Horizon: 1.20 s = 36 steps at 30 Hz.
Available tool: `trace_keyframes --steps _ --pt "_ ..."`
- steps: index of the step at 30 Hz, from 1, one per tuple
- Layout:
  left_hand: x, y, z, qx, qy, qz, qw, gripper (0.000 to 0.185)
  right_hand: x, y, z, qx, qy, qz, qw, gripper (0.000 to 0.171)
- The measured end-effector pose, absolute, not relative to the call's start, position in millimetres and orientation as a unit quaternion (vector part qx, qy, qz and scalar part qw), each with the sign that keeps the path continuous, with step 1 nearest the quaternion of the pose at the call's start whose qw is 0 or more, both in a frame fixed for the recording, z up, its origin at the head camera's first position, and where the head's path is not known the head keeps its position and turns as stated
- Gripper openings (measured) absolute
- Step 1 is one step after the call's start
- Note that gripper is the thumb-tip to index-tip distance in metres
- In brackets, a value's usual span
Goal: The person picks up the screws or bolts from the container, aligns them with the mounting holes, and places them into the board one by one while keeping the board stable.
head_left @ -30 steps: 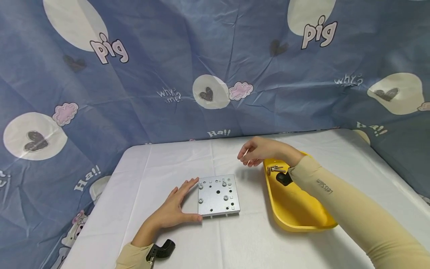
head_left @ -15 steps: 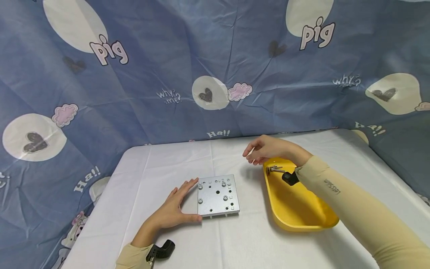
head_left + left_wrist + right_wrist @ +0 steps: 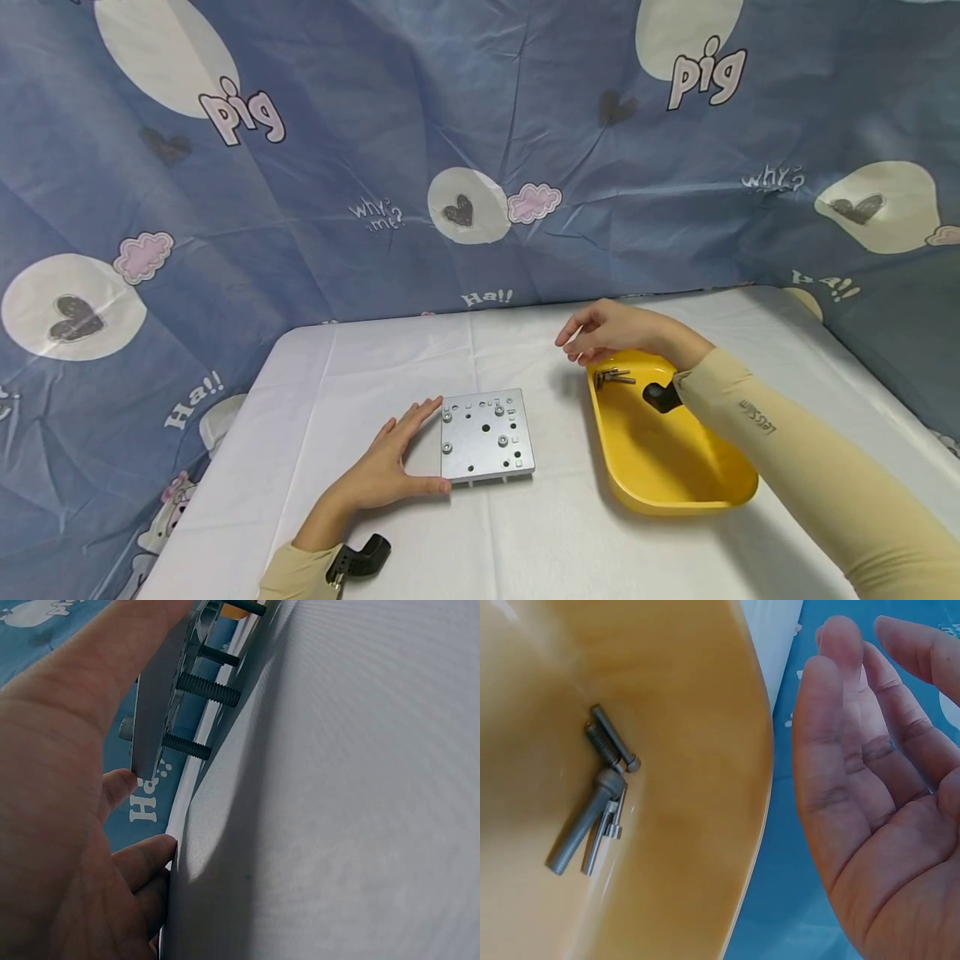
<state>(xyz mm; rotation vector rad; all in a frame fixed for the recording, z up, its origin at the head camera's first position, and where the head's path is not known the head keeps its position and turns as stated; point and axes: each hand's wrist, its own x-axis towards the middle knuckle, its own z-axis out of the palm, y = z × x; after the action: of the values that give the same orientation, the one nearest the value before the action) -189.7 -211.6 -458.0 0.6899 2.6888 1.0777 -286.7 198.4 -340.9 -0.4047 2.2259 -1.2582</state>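
A square silver metal plate with several holes lies on the white table. Several socket head screws stand in it, and threaded screw ends stick out under it in the left wrist view. My left hand holds the plate along its left side, thumb at the near corner and index finger at the far one. Over the far left rim of the yellow tray hovers my right hand, fingers loosely bent, with nothing seen in it. Loose screws lie in the tray near that rim.
The white cloth-covered table runs back to a blue printed curtain. Between plate and tray lies a strip of white cloth. The tray's raised wall stands below my right wrist.
My right hand has moved right, from the cloth left of the tray to above its far left rim. The left hand and the metal plate have stayed in place.
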Motion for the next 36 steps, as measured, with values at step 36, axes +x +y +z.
trace_keyframes --steps 36 --pt "-191.6 -213.3 -461.0 0.238 0.898 0.362 0.076 0.123 -280.2 233.5 -343.9 -0.12 0.835 -0.466 0.268 0.036"
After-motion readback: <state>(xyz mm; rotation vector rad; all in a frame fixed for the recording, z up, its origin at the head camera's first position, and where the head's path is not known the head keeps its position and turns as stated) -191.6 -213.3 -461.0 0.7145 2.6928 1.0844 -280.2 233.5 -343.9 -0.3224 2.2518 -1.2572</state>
